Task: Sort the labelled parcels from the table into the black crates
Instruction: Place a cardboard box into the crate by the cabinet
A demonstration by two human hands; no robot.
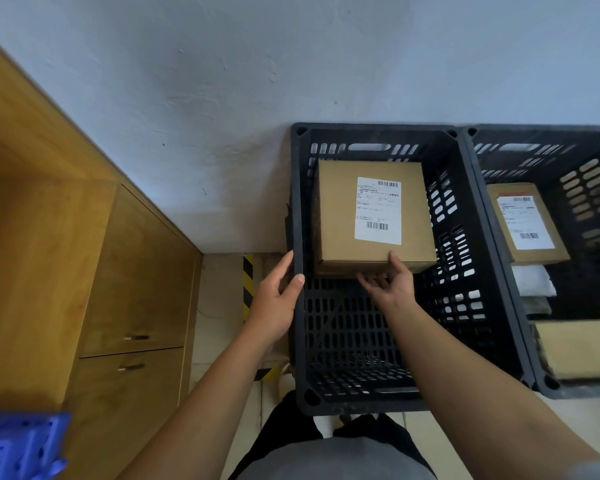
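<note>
A brown cardboard parcel (340, 216) with a white barcode label facing up lies in the far half of the left black crate (465, 258). My right hand (390, 285) is inside that crate at the parcel's near edge, thumb on its top corner and fingers spread under the front side. My left hand (278, 296) grips the crate's left rim, thumb over the top of it. The right black crate (575, 140) holds another labelled brown parcel (529, 223), a white padded bag (532, 280) and a plain box (579, 348).
Both crates stand on a tiled floor against a pale wall. A wooden cabinet (132, 271) with two handled doors fills the left side. Yellow-black hazard tape (247, 285) runs along the floor beside the left crate. A blue plastic object (18, 445) sits at the bottom left.
</note>
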